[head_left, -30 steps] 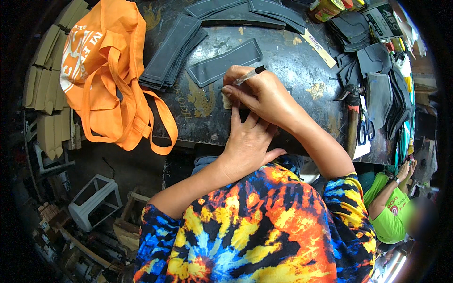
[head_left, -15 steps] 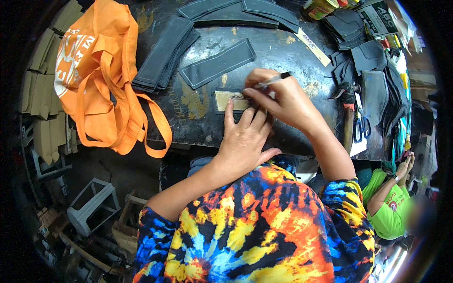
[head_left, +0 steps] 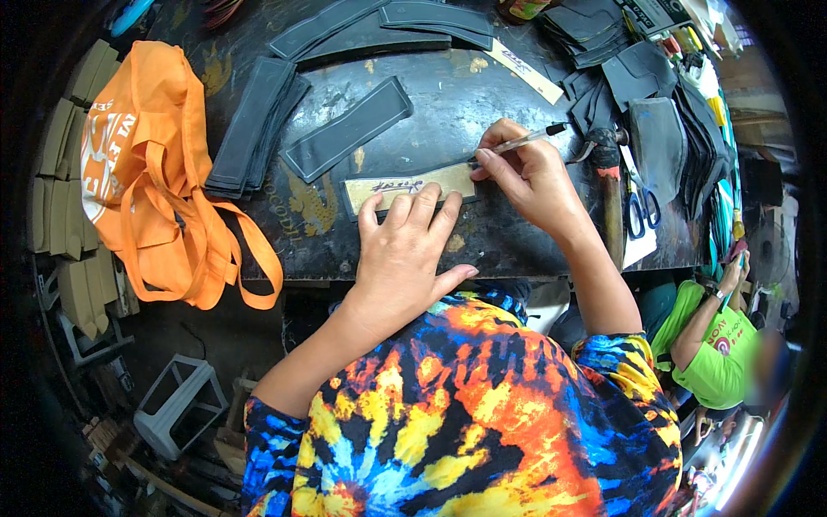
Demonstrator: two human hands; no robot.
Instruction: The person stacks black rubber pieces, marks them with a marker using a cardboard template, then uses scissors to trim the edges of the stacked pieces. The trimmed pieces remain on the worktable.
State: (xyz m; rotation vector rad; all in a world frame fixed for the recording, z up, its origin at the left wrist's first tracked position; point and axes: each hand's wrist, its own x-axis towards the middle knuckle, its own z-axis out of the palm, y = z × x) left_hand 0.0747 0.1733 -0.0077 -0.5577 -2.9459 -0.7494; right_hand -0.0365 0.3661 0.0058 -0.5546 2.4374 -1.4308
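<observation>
A tan template with dark handwriting lies on a dark rectangular piece, whose edges show around it. My left hand rests on the template with its fingers spread flat, the fingertips along its lower part. In my right hand is a pen, pinched between thumb and fingers. Its tip points down at the upper right end of the template and piece. Beyond my hands lies a single dark piece with a pale line drawn along its border.
Stacked dark pieces lie to the left, beside an orange bag. Another tan strip lies farther back. At the right are a hammer, scissors and more dark pieces. A person in a green shirt sits at lower right.
My right hand has moved with the pen from over the template's middle to its right end. The left hand's fingers are more spread, and more handwriting shows. The whole view has shifted.
</observation>
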